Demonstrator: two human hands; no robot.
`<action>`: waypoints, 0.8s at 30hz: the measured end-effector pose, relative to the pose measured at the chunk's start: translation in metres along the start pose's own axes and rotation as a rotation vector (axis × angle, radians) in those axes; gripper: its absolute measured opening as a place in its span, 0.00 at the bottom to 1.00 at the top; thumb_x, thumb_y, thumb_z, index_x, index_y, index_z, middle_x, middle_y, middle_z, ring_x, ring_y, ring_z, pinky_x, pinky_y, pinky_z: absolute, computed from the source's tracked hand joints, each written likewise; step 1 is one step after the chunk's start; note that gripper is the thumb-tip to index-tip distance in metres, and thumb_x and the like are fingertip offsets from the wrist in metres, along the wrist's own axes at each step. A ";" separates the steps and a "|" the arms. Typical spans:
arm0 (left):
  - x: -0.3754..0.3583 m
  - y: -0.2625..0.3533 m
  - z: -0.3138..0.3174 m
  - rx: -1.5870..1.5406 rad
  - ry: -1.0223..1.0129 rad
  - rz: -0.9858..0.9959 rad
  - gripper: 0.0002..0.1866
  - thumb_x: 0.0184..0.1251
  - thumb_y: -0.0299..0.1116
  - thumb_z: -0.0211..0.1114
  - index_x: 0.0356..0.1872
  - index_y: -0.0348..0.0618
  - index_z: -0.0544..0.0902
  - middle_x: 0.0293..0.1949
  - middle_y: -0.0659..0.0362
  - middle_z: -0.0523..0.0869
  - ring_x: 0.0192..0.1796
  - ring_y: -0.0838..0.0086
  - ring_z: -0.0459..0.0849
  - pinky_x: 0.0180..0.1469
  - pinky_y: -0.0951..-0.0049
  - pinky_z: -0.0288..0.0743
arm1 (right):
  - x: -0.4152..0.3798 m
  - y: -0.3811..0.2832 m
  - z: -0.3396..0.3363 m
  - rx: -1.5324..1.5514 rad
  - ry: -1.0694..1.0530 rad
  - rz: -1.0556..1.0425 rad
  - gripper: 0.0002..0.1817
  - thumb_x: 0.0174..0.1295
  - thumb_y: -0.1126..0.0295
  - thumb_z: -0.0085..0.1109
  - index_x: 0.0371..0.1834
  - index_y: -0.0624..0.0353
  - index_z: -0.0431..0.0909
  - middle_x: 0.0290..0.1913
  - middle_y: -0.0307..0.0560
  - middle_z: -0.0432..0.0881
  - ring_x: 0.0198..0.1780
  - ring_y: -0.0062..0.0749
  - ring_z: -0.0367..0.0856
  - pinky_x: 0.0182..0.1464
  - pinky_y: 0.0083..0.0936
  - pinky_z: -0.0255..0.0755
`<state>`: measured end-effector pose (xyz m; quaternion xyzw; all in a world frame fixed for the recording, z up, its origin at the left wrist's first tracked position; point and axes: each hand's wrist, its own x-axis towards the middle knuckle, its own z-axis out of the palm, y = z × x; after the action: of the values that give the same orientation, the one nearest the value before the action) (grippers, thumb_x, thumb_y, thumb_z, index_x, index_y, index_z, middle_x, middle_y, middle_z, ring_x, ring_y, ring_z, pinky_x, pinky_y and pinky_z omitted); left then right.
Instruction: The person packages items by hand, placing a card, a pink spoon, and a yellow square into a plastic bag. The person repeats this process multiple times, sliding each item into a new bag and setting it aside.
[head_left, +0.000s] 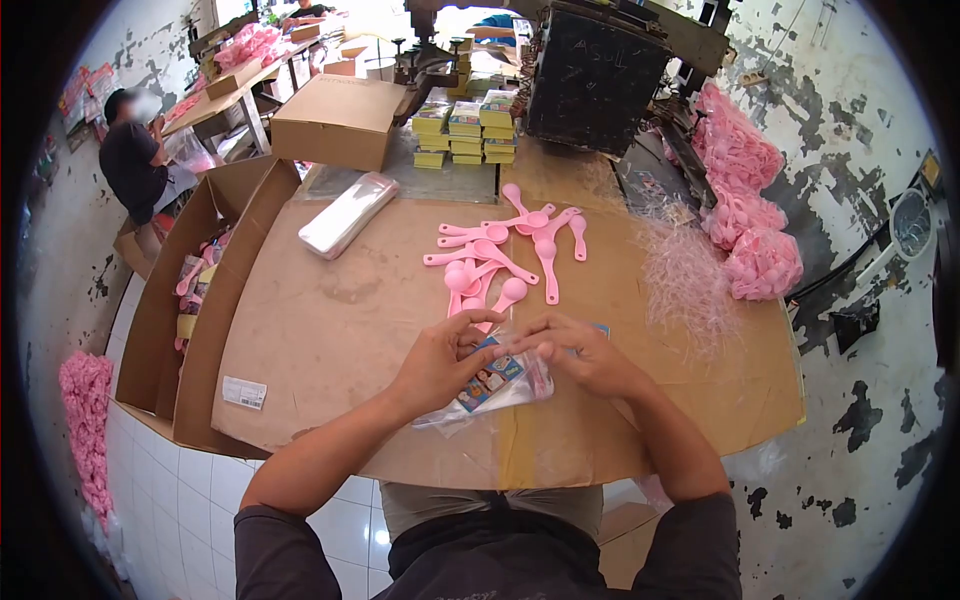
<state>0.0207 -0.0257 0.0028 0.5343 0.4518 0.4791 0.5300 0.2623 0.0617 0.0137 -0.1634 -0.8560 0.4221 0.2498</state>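
Cardboard covered the desk (pixel 330 330) where we worked, with peeling walls around us. Our left hand (pixel 440 362) and right hand (pixel 585 355) met over a clear packet (pixel 495 385) with a printed card inside, lying at the near edge; the fingers of both hands pinched its top end. Pink spoons (pixel 505 255) lay scattered just beyond it, a pile of clear bags (pixel 348 215) farther left, and an open carton (pixel 190 300) stood beside the desk. Bagged pink bundles (pixel 745 215) sat at the right.
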 end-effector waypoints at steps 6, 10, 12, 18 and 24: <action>0.007 -0.011 -0.004 -0.111 0.037 0.020 0.19 0.78 0.26 0.66 0.65 0.32 0.77 0.46 0.56 0.91 0.44 0.82 0.88 0.43 0.82 0.82 | 0.018 0.103 -0.072 -0.956 0.312 -0.004 0.19 0.69 0.74 0.55 0.62 0.59 0.82 0.62 0.56 0.81 0.63 0.52 0.79 0.66 0.44 0.72; 0.009 -0.011 -0.011 -0.175 0.006 -0.022 0.19 0.78 0.27 0.66 0.64 0.31 0.76 0.48 0.58 0.91 0.44 0.84 0.88 0.44 0.82 0.82 | 0.025 0.110 -0.089 -0.900 0.200 0.020 0.20 0.62 0.81 0.55 0.57 0.58 0.82 0.60 0.55 0.80 0.59 0.50 0.82 0.62 0.42 0.75; 0.008 -0.007 -0.013 -0.173 -0.021 -0.042 0.18 0.78 0.27 0.66 0.64 0.32 0.77 0.49 0.58 0.91 0.45 0.84 0.87 0.45 0.82 0.82 | 0.024 0.097 -0.088 -0.870 0.187 0.052 0.18 0.63 0.81 0.55 0.55 0.58 0.82 0.58 0.55 0.81 0.57 0.49 0.82 0.60 0.40 0.76; 0.006 -0.006 -0.009 -0.202 -0.040 -0.014 0.17 0.78 0.27 0.66 0.63 0.33 0.79 0.47 0.59 0.91 0.47 0.83 0.88 0.46 0.81 0.83 | 0.009 0.030 -0.048 -0.555 0.466 0.039 0.13 0.76 0.76 0.51 0.60 0.63 0.77 0.53 0.51 0.82 0.55 0.38 0.84 0.56 0.34 0.78; 0.000 -0.003 0.001 -0.238 -0.102 0.029 0.17 0.77 0.24 0.66 0.63 0.33 0.79 0.50 0.57 0.89 0.49 0.82 0.88 0.50 0.80 0.84 | 0.016 -0.022 -0.006 0.344 0.546 0.150 0.18 0.77 0.77 0.51 0.68 0.66 0.73 0.53 0.43 0.81 0.49 0.21 0.83 0.46 0.28 0.82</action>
<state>0.0214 -0.0258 0.0000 0.4978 0.3565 0.5091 0.6050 0.2510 0.0601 0.0386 -0.2884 -0.6593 0.5183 0.4620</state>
